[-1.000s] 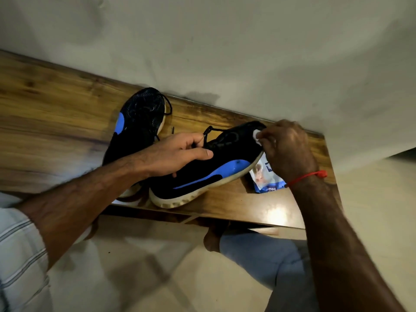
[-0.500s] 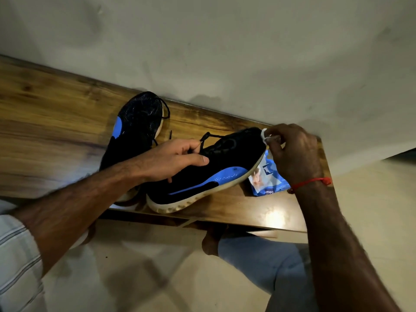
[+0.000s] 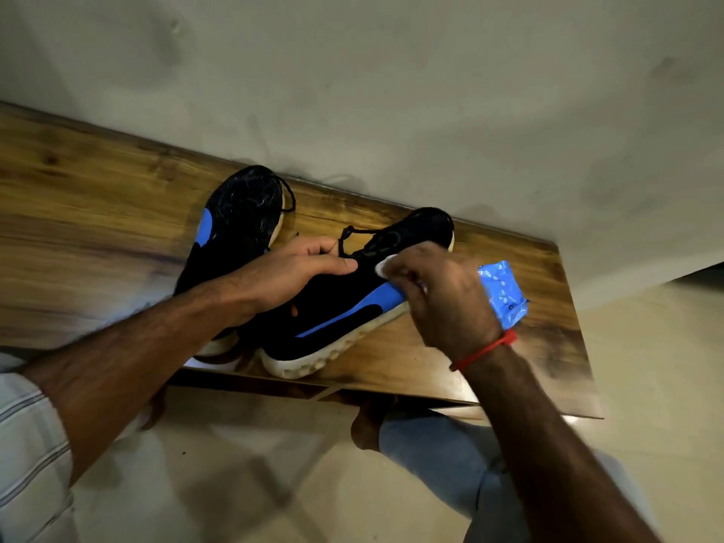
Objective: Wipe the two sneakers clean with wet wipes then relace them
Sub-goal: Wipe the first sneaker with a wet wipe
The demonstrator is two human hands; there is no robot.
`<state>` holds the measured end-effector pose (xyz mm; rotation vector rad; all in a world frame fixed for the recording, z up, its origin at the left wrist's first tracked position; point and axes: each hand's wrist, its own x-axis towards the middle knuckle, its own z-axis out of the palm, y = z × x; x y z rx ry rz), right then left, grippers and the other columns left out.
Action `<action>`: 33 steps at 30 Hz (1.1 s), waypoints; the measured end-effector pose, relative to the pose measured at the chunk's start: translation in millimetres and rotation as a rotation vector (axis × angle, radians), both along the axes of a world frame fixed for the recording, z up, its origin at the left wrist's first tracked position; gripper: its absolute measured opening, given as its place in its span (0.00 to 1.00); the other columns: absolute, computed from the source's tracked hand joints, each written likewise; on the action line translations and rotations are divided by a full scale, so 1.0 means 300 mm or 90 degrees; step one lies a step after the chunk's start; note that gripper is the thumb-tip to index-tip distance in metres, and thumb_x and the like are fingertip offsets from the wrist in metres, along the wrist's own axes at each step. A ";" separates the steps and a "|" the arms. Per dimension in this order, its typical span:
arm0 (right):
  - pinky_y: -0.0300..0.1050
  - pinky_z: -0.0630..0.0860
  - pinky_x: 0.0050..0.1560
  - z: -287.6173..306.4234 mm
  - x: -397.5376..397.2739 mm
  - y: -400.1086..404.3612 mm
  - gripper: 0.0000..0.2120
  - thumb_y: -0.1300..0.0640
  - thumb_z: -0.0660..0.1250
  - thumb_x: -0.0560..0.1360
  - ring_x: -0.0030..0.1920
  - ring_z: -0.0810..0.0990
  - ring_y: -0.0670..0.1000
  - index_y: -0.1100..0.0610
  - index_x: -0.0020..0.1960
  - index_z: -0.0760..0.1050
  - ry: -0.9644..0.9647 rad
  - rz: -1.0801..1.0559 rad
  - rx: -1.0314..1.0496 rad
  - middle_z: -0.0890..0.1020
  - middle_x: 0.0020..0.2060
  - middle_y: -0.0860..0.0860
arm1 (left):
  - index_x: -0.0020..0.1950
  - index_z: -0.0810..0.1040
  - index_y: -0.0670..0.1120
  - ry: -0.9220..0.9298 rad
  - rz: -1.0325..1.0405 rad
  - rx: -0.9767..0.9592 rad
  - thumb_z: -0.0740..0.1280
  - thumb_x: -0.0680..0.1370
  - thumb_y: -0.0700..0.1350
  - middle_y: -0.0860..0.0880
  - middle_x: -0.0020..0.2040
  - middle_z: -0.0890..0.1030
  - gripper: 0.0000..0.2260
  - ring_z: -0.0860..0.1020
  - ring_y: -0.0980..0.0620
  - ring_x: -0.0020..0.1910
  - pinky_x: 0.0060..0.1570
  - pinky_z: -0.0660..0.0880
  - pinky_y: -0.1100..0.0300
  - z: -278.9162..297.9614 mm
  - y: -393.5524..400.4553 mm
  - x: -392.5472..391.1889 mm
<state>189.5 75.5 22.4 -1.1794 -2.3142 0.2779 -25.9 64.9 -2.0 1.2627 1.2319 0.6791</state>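
Note:
Two black sneakers with blue marks and white soles lie on a wooden bench. The near sneaker (image 3: pixel 337 307) lies across the bench with its toe to the right. My left hand (image 3: pixel 297 268) grips its upper by the tongue, close to the loose black lace (image 3: pixel 346 239). My right hand (image 3: pixel 442 303) pinches a white wet wipe (image 3: pixel 382 265) against the sneaker's side, just above the blue stripe. The second sneaker (image 3: pixel 239 225) lies behind, toe toward the wall, partly hidden by my left forearm.
A blue wet wipe pack (image 3: pixel 503 291) lies on the bench (image 3: pixel 98 229) right of my right hand. A pale wall runs right behind the bench. My knee in light jeans (image 3: pixel 438 444) and a bare foot show below the bench's front edge.
My right hand has slid the wipe from the sneaker's toe back toward the middle of its side. The wipe pack is now uncovered. My left hand keeps its hold.

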 end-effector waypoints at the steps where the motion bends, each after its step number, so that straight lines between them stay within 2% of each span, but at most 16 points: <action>1: 0.43 0.75 0.49 -0.009 -0.041 -0.035 0.08 0.70 0.71 0.71 0.45 0.80 0.51 0.60 0.47 0.82 -0.005 0.051 -0.011 0.83 0.43 0.54 | 0.40 0.72 0.50 -0.017 0.011 -0.012 0.67 0.81 0.53 0.54 0.33 0.73 0.13 0.73 0.57 0.31 0.29 0.68 0.61 0.000 0.001 -0.001; 4: 0.47 0.77 0.51 -0.023 -0.121 -0.110 0.10 0.71 0.68 0.73 0.48 0.80 0.56 0.60 0.51 0.81 -0.033 0.176 -0.058 0.82 0.47 0.54 | 0.36 0.71 0.51 -0.065 0.036 -0.048 0.67 0.81 0.52 0.54 0.31 0.74 0.14 0.73 0.56 0.30 0.29 0.67 0.60 0.003 -0.001 -0.008; 6: 0.49 0.77 0.50 -0.012 -0.093 -0.078 0.11 0.73 0.68 0.71 0.47 0.81 0.57 0.60 0.49 0.81 -0.033 0.181 -0.034 0.82 0.45 0.54 | 0.36 0.71 0.51 -0.074 0.036 -0.056 0.66 0.81 0.52 0.54 0.32 0.74 0.14 0.73 0.56 0.31 0.29 0.67 0.60 0.009 -0.004 -0.012; 10: 0.50 0.76 0.48 0.038 0.064 0.075 0.08 0.70 0.69 0.70 0.44 0.82 0.56 0.59 0.44 0.82 -0.018 -0.062 0.073 0.85 0.42 0.53 | 0.38 0.73 0.51 -0.075 0.021 -0.043 0.65 0.82 0.53 0.55 0.34 0.76 0.13 0.77 0.55 0.33 0.27 0.69 0.61 0.021 -0.008 -0.006; 13: 0.47 0.76 0.48 0.040 0.091 0.084 0.08 0.70 0.70 0.70 0.44 0.83 0.56 0.59 0.44 0.82 -0.035 -0.095 0.068 0.85 0.42 0.52 | 0.42 0.73 0.49 -0.070 0.030 -0.062 0.65 0.82 0.53 0.54 0.34 0.76 0.11 0.76 0.56 0.32 0.26 0.68 0.62 0.025 -0.013 0.010; 17: 0.45 0.74 0.49 0.021 -0.020 -0.037 0.06 0.70 0.70 0.71 0.44 0.81 0.56 0.61 0.44 0.80 0.009 0.046 0.022 0.83 0.42 0.53 | 0.41 0.74 0.51 -0.127 0.080 -0.100 0.65 0.82 0.52 0.55 0.33 0.75 0.11 0.75 0.57 0.31 0.25 0.66 0.62 0.031 -0.018 0.010; 19: 0.47 0.76 0.50 0.011 -0.096 -0.111 0.05 0.70 0.70 0.73 0.46 0.81 0.56 0.63 0.45 0.81 0.033 0.147 -0.015 0.83 0.43 0.54 | 0.45 0.77 0.51 -0.147 0.108 -0.113 0.64 0.82 0.53 0.53 0.34 0.75 0.09 0.73 0.56 0.32 0.27 0.64 0.60 0.037 -0.013 0.006; 23: 0.51 0.77 0.53 -0.010 -0.177 -0.194 0.05 0.67 0.66 0.76 0.50 0.80 0.59 0.64 0.49 0.80 -0.012 0.322 -0.050 0.82 0.48 0.58 | 0.49 0.80 0.50 -0.173 0.123 -0.130 0.64 0.82 0.53 0.53 0.34 0.77 0.10 0.74 0.55 0.31 0.29 0.64 0.59 0.051 0.001 -0.001; 25: 0.52 0.77 0.53 0.004 -0.140 -0.149 0.07 0.65 0.64 0.76 0.51 0.80 0.59 0.64 0.50 0.81 -0.021 0.285 -0.028 0.82 0.49 0.57 | 0.48 0.80 0.49 -0.180 0.114 -0.128 0.63 0.82 0.53 0.52 0.35 0.77 0.10 0.74 0.55 0.32 0.30 0.64 0.59 0.052 0.001 -0.004; 27: 0.51 0.76 0.53 0.017 -0.079 -0.081 0.06 0.69 0.65 0.74 0.49 0.81 0.59 0.62 0.47 0.80 -0.020 0.174 0.011 0.82 0.47 0.56 | 0.44 0.79 0.51 -0.177 0.112 -0.126 0.63 0.83 0.53 0.53 0.34 0.77 0.11 0.75 0.56 0.32 0.28 0.66 0.61 0.050 -0.002 -0.007; 30: 0.46 0.74 0.50 0.040 -0.005 -0.006 0.07 0.71 0.68 0.70 0.45 0.81 0.58 0.61 0.44 0.80 -0.004 0.014 0.041 0.83 0.43 0.54 | 0.47 0.80 0.51 -0.183 0.098 -0.144 0.63 0.83 0.52 0.54 0.36 0.79 0.10 0.78 0.56 0.33 0.25 0.69 0.63 0.045 -0.008 -0.002; 33: 0.49 0.75 0.48 0.037 -0.023 -0.033 0.08 0.72 0.69 0.69 0.43 0.81 0.58 0.61 0.44 0.79 0.005 0.022 0.032 0.82 0.41 0.54 | 0.48 0.79 0.51 -0.184 0.102 -0.154 0.62 0.83 0.52 0.54 0.36 0.79 0.09 0.78 0.57 0.33 0.25 0.68 0.63 0.045 -0.011 0.005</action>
